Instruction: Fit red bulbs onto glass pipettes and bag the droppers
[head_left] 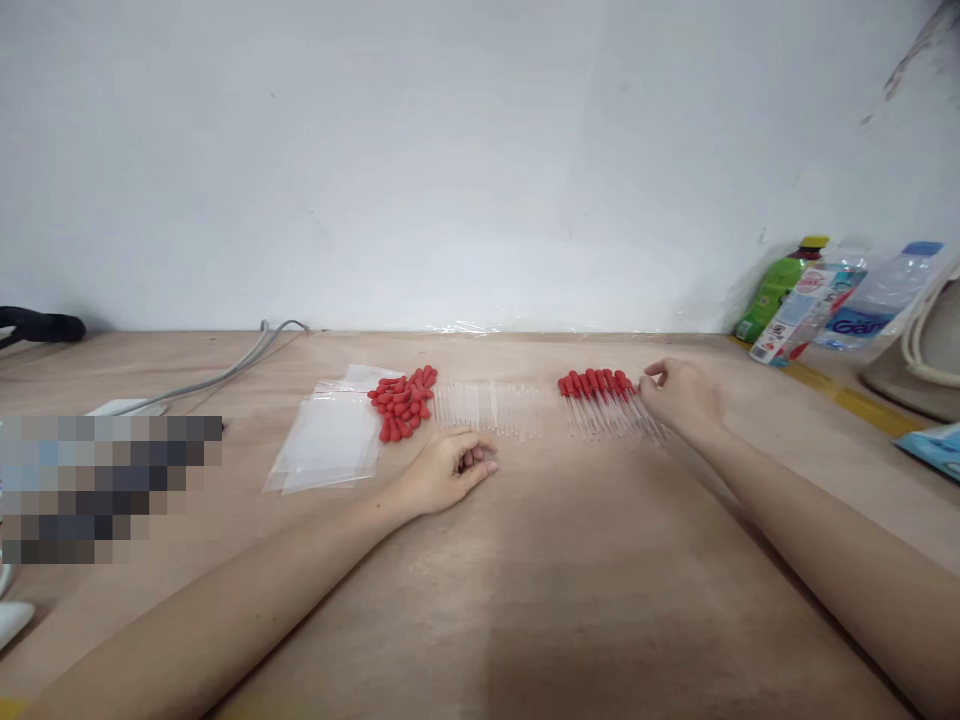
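On the wooden table [525, 580] lie a pile of loose red rubber bulbs [403, 399], a row of clear glass tubes [489, 407] and a row of finished droppers with red bulbs [604, 400]. My left hand [448, 470] rests on the table just in front of the clear tubes, fingers curled loosely with nothing visible in them. My right hand [679, 395] sits at the right end of the dropper row, fingers pinched at the last dropper's bulb. A stack of clear plastic bags [330, 440] lies left of the bulbs.
Several drink bottles [825, 295] lean against the wall at the far right, beside a beige bag [926, 350]. A grey cable [225, 375] runs along the back left. A blurred patch [112, 490] covers something on the left.
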